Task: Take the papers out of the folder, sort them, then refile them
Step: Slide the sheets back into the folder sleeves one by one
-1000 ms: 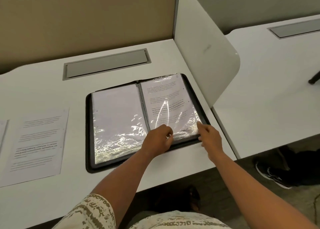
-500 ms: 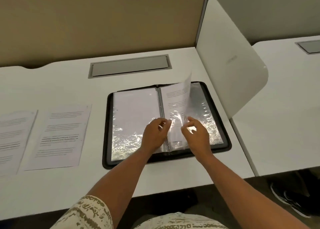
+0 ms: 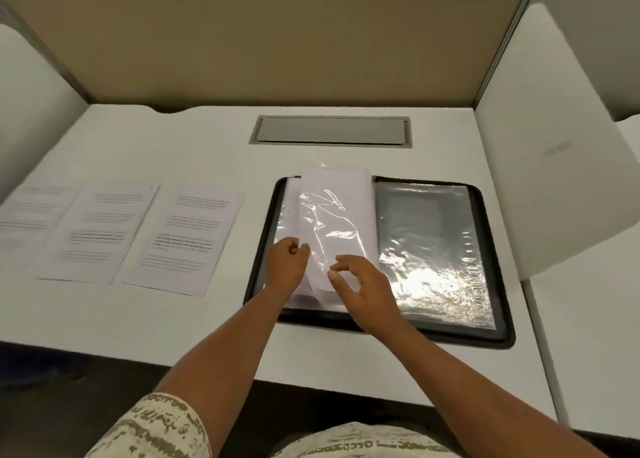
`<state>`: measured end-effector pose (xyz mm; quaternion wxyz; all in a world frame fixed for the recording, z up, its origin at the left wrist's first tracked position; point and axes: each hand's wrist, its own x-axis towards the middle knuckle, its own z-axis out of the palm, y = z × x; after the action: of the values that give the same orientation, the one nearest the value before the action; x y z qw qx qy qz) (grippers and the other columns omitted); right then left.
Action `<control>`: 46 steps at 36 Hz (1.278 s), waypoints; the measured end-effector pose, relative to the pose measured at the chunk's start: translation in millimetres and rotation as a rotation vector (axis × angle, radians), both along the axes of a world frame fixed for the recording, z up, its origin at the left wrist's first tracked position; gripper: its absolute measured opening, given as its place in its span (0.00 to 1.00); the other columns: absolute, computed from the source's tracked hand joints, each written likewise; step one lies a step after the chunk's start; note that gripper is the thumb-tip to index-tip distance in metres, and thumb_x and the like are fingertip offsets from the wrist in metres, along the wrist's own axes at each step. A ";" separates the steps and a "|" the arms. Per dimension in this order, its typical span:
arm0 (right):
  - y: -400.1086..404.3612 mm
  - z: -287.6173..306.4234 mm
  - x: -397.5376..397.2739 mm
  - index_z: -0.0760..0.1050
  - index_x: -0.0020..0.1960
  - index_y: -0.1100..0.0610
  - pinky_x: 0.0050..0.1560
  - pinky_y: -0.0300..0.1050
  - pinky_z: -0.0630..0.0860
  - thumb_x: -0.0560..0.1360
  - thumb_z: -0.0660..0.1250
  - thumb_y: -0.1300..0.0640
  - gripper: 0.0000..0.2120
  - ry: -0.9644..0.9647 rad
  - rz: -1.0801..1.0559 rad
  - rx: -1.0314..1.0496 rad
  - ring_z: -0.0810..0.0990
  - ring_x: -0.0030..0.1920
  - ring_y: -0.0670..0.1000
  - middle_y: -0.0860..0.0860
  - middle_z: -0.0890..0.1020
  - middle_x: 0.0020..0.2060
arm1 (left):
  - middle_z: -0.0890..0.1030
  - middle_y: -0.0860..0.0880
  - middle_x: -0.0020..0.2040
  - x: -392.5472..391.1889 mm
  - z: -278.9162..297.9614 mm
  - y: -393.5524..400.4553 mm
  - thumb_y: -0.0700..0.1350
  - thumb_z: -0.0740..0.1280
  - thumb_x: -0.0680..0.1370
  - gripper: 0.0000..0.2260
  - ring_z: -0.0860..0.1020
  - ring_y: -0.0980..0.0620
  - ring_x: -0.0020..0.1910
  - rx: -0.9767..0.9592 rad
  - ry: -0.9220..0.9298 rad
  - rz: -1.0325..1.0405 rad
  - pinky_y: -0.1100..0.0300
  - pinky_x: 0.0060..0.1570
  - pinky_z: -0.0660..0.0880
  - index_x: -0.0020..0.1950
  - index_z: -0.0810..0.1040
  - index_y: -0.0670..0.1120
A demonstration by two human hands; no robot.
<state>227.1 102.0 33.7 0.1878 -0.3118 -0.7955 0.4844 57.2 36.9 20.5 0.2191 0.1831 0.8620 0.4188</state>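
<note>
A black display folder (image 3: pixel 498 333) lies open on the white desk, its clear plastic sleeves shining. One sleeve with a white paper (image 3: pixel 337 222) in it is tilted over the left half, mid-turn. My left hand (image 3: pixel 285 267) pinches the sleeve's lower left edge. My right hand (image 3: pixel 363 284) hovers over its lower part, fingers loosely curled, thumb and fingertips close to the plastic. The right half shows an empty dark sleeve (image 3: pixel 429 246). Three printed sheets (image 3: pixel 188 239) lie side by side on the desk left of the folder.
A grey cable hatch (image 3: pixel 330 130) is set in the desk behind the folder. A tan partition (image 3: pixel 242 42) with a blue "110" sign stands at the back. White side dividers (image 3: pixel 554 139) flank the desk.
The sleeve with the paper has swung from the right half over to the left half of the folder. Both hands moved with it. The camera view shifted left, showing more sheets.
</note>
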 end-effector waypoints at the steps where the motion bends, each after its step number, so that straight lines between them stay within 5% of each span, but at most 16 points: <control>1: 4.4 -4.7 0.2 0.80 0.57 0.48 0.66 0.43 0.71 0.79 0.65 0.43 0.12 -0.010 0.001 0.059 0.75 0.64 0.44 0.43 0.79 0.63 | 0.76 0.47 0.36 -2.9 0.3 -2.2 0.45 0.67 0.78 0.10 0.72 0.51 0.35 -0.018 0.000 0.017 0.54 0.40 0.73 0.38 0.75 0.43; 3: 15.5 -18.1 -1.1 0.80 0.61 0.51 0.71 0.46 0.67 0.80 0.64 0.46 0.14 -0.090 0.033 0.202 0.71 0.70 0.48 0.47 0.78 0.67 | 0.77 0.49 0.38 -7.5 1.6 -6.4 0.45 0.68 0.78 0.09 0.74 0.52 0.38 -0.064 0.003 0.028 0.53 0.46 0.75 0.39 0.73 0.51; 5: 24.5 -30.4 -5.1 0.78 0.67 0.53 0.73 0.52 0.63 0.80 0.64 0.51 0.16 -0.207 0.107 0.319 0.66 0.75 0.53 0.51 0.74 0.72 | 0.80 0.51 0.43 -12.2 0.9 -11.0 0.45 0.69 0.78 0.02 0.77 0.51 0.44 -0.108 -0.039 0.033 0.56 0.51 0.75 0.49 0.80 0.49; 7: 28.5 -39.1 -11.0 0.76 0.70 0.54 0.74 0.57 0.62 0.80 0.64 0.53 0.19 -0.299 0.197 0.381 0.62 0.78 0.59 0.55 0.70 0.75 | 0.81 0.49 0.51 -16.3 -2.7 -15.4 0.44 0.69 0.77 0.13 0.79 0.49 0.50 -0.146 -0.075 0.048 0.58 0.54 0.74 0.61 0.79 0.46; 13: 24.4 -58.8 -32.0 0.68 0.76 0.55 0.75 0.60 0.59 0.82 0.57 0.54 0.22 -0.528 0.449 0.491 0.55 0.79 0.64 0.58 0.61 0.79 | 0.78 0.50 0.61 -15.6 -9.6 -32.0 0.45 0.69 0.77 0.22 0.76 0.53 0.53 -0.185 -0.003 0.023 0.62 0.52 0.69 0.71 0.72 0.48; 17: 14.6 -71.0 -40.1 0.69 0.74 0.54 0.74 0.64 0.61 0.80 0.59 0.53 0.23 -0.608 0.467 0.582 0.57 0.78 0.66 0.60 0.62 0.78 | 0.76 0.51 0.66 -10.6 -21.4 -50.4 0.46 0.70 0.75 0.21 0.75 0.51 0.63 -0.263 0.092 -0.103 0.58 0.62 0.73 0.68 0.76 0.52; 23: -1.5 -69.1 -51.3 0.68 0.74 0.54 0.76 0.63 0.56 0.78 0.59 0.55 0.24 -0.662 0.335 0.565 0.55 0.79 0.63 0.56 0.61 0.79 | 0.82 0.46 0.59 -8.6 -31.5 -74.5 0.40 0.65 0.77 0.10 0.78 0.45 0.61 -0.175 0.148 -0.276 0.50 0.62 0.75 0.56 0.83 0.44; 30: -42.6 -65.7 -89.8 0.81 0.60 0.59 0.66 0.64 0.71 0.71 0.72 0.62 0.18 -0.401 0.152 0.523 0.75 0.68 0.64 0.61 0.79 0.65 | 0.82 0.52 0.60 -40.6 -18.9 -103.2 0.43 0.64 0.79 0.12 0.77 0.53 0.60 -0.082 0.263 -0.334 0.55 0.62 0.74 0.62 0.81 0.47; 36: -93.0 -49.0 -145.9 0.83 0.55 0.62 0.57 0.56 0.78 0.71 0.70 0.64 0.13 -0.255 0.122 0.538 0.82 0.56 0.63 0.61 0.83 0.56 | 0.82 0.50 0.59 -90.6 -11.3 -154.8 0.42 0.65 0.79 0.12 0.77 0.51 0.60 -0.054 0.324 -0.308 0.61 0.60 0.71 0.61 0.81 0.46; 40: -126.1 -44.4 -184.7 0.80 0.64 0.59 0.69 0.56 0.69 0.77 0.66 0.60 0.16 -0.281 0.128 0.451 0.73 0.69 0.60 0.59 0.77 0.67 | 0.80 0.52 0.62 -120.9 -8.8 -197.9 0.45 0.65 0.80 0.12 0.75 0.53 0.62 -0.084 0.333 -0.244 0.64 0.60 0.68 0.63 0.80 0.49; 46: -167.1 -35.9 -233.8 0.77 0.67 0.56 0.71 0.56 0.69 0.79 0.65 0.56 0.17 -0.279 0.169 0.424 0.73 0.70 0.57 0.56 0.75 0.70 | 0.80 0.52 0.63 -161.4 -9.6 -255.2 0.45 0.65 0.81 0.12 0.75 0.53 0.63 -0.114 0.287 -0.131 0.63 0.60 0.69 0.63 0.79 0.49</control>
<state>-6.7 -65.2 -2.2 0.0964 -0.2619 -0.9206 0.2731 -104.2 -218.3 10.9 0.1303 0.2841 0.8930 0.3238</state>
